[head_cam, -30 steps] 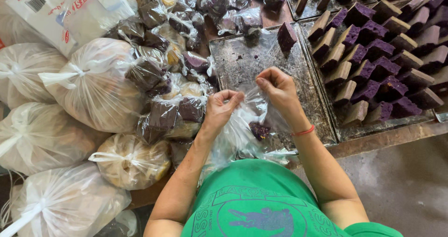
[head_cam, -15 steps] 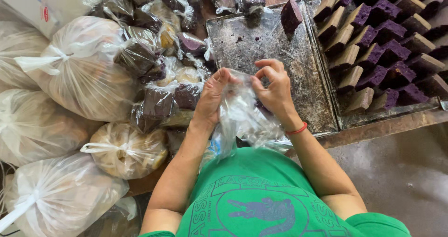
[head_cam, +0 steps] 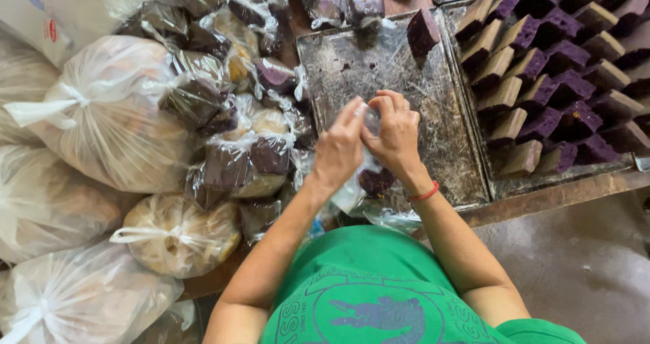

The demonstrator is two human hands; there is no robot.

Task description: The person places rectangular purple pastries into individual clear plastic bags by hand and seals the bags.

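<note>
Both hands, the left hand (head_cam: 338, 151) and right hand (head_cam: 396, 137), pinched shut on the clear bag (head_cam: 369, 181) mouth; twisting tight above the purple cake piece (head_cam: 376, 180) seemed wisest.

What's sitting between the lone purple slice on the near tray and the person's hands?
In the head view, only bare, greasy tray surface lies between the purple slice and the left hand and right hand.

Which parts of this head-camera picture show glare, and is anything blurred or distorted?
Head view: soft, even light and no hard shadows; glare streaks the clear film on the near-empty metal tray and the small clear bag under both hands, left hand and right hand; hands sharp; wide lens bends the white sacks at the left edge.
</note>
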